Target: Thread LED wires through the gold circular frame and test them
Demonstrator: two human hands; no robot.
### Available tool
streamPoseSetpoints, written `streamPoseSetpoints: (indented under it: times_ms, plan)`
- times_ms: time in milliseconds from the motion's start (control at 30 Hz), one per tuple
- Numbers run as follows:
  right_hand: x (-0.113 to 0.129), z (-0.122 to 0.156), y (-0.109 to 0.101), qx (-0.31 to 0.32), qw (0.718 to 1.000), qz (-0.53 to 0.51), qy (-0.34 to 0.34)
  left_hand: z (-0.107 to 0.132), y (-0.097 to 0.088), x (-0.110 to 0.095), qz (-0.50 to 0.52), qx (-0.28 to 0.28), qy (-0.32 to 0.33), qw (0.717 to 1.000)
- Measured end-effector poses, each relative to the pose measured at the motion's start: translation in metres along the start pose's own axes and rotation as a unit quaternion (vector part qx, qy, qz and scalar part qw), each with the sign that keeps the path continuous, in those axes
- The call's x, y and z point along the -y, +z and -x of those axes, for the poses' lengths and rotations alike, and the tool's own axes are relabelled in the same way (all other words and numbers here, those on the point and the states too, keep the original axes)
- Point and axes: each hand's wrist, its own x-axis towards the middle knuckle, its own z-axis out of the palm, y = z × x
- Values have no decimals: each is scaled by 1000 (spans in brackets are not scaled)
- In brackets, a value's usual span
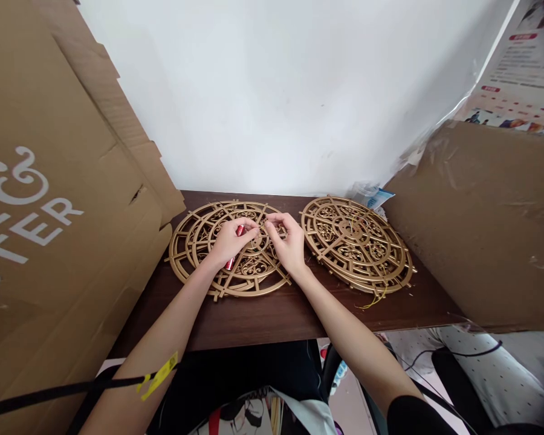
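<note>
My left hand is over the middle of a round gold lattice panel. Its thumb and fingers are pressed together on something too small to name. A slim red object shows under this hand and in the gap by the thumb; whether it is gripped or lies on the panel, I cannot tell. Close by on the right, my right hand is closed in a pinch, its fingertips facing the left ones. Thin thread-like bits may run between them. More gold panels lie stacked beneath.
A second stack of round gold panels lies to the right, with yellow string at its front edge. Behind it is a clear plastic bag. Cardboard walls flank the dark brown table, and a white wall closes the back.
</note>
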Motion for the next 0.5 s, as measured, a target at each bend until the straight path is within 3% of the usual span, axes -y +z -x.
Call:
streamPoseSetpoints:
  times_ms: [200, 500]
  plan:
    - [-1, 1, 1, 56, 998, 22, 6, 2, 0, -2, -18, -22, 8, 1000]
    - [-3, 1, 3, 58, 998, 30, 8, 1, -1, -1, -32, -23, 9, 999]
